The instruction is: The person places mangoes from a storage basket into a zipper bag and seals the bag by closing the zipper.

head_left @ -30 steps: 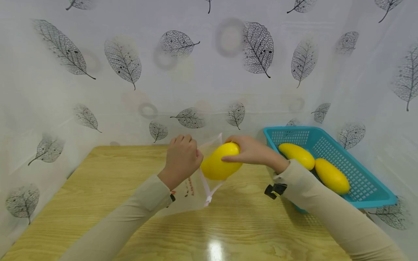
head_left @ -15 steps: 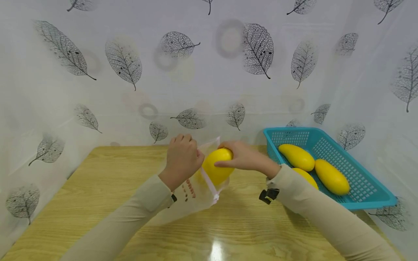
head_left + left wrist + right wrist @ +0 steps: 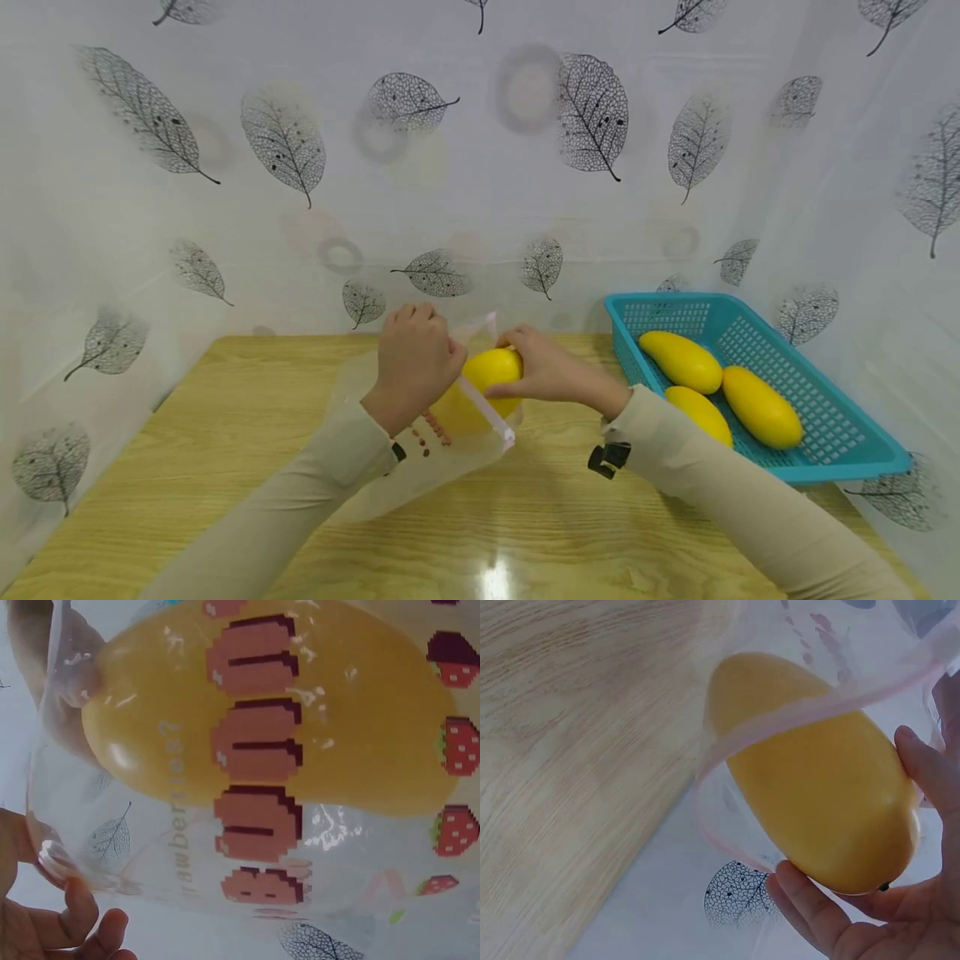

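Yellow mango (image 3: 491,367) has shifted left, deeper into the clear bag (image 3: 444,473) at head-view centre; right hand (image 3: 551,373) grips its outer end, left hand (image 3: 415,358) pinches the bag's pink rim (image 3: 483,405). Left wrist: smooth mango fills the upper frame behind glossy printed plastic. Right wrist: long axis runs up-left from the lower-right fingers (image 3: 810,900) through the rim.

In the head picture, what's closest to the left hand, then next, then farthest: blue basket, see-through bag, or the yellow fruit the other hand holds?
From the left hand:
1. See-through bag: gripped by that hand.
2. Yellow fruit: just right, partly inside the bag.
3. Blue basket: way over on the right.
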`<state>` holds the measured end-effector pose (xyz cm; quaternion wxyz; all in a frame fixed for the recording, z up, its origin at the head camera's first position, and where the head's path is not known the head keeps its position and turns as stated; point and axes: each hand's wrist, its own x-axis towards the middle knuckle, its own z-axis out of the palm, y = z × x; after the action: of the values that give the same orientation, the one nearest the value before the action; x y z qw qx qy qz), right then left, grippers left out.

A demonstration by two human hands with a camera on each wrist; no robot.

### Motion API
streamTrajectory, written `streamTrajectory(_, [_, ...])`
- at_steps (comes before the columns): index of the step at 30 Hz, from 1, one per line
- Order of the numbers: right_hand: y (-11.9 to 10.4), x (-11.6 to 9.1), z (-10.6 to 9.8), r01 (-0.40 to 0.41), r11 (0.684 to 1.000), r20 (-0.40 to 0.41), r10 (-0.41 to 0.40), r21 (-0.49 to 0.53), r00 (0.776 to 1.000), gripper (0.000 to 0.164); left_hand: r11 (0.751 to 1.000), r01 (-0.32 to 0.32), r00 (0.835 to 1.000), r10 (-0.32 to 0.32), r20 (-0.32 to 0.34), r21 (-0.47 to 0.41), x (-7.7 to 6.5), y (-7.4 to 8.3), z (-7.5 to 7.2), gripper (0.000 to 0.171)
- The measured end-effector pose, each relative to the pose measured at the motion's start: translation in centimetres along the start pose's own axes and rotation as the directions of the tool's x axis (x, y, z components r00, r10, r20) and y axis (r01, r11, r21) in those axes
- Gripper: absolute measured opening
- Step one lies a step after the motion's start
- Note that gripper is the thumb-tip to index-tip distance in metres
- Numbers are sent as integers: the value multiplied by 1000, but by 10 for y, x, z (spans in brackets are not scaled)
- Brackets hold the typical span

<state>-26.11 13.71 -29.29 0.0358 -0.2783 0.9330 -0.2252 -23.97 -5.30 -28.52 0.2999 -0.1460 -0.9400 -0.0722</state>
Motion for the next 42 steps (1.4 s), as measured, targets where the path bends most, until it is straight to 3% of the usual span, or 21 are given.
streamTrajectory(5, [-2, 0, 4, -15, 999, -43, 17, 36, 999, 62, 1000, 12, 1000, -12, 4, 0, 1, -1, -2, 22])
streamTrajectory(13, [-3, 2, 9, 48, 999, -60, -47, 17, 997, 59, 1000, 2, 1000, -3, -22, -6, 0, -1, 0, 22])
streamTrajectory(21, [5, 0, 10, 73, 993, -82, -66, 93, 994, 36, 999, 36, 999, -36, 17, 6, 0, -4, -2, 22])
streamTrajectory(28, [18, -5, 10, 7, 998, -140, 1, 61, 990, 27, 999, 46, 999, -46, 7, 10, 0, -10, -3, 22])
streamTrajectory(34, [29, -8, 13, -90, 996, -59, 90, 0, 994, 27, 999, 35, 999, -35, 0, -7, 0, -14, -6, 22])
streamTrajectory(38, [35, -7, 19, -53, 997, 20, 54, -48, 998, 19, 1000, 22, 1000, -22, -6, -12, 0, -18, -8, 21])
streamTrajectory(42, [34, -4, 23, -19, 999, 40, 20, -33, 999, 18, 1000, 1, 1000, -2, -25, -28, 0, -23, -12, 20])
